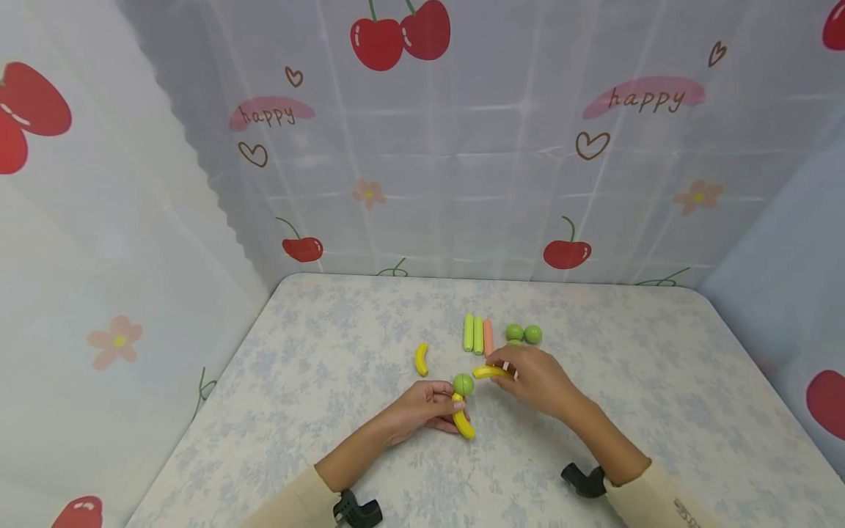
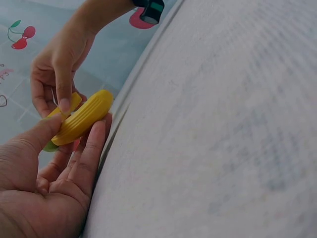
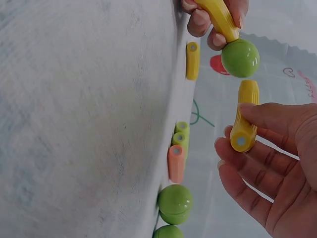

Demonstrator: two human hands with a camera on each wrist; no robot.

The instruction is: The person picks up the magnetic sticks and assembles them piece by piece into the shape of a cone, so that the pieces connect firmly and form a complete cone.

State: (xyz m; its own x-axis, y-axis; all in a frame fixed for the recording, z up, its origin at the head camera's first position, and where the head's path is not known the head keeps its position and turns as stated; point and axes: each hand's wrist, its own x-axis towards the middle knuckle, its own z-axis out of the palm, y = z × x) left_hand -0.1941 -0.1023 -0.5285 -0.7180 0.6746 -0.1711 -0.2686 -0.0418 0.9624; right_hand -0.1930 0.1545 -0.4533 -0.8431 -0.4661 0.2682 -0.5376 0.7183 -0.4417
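While the left hand (image 1: 429, 405) pinches a curved yellow piece (image 1: 464, 424) between thumb and fingers, a green ball (image 1: 463, 384) sits right at that piece's far end, touching it. Opposite, the right hand (image 1: 533, 378) is clamped on a second yellow piece (image 1: 487, 372), its free tip turned to the ball — just beside it, with a slim gap showing in the right wrist view. Both hands are over the middle of the table (image 1: 317, 330), well apart from its back and side edges; the near edge is cut off below. A third yellow piece (image 1: 421, 359) lies beyond the left hand, with room around it. Farther back, two light-green sticks (image 1: 474, 334) lie side by side, a salmon stick (image 1: 488, 336) next to them, its near end close to the right fingers. Two loose green balls (image 1: 524, 334) show well; another peeks out, mostly hidden behind the right hand. From the left wrist, the held ball is largely covered — only a green sliver shows.
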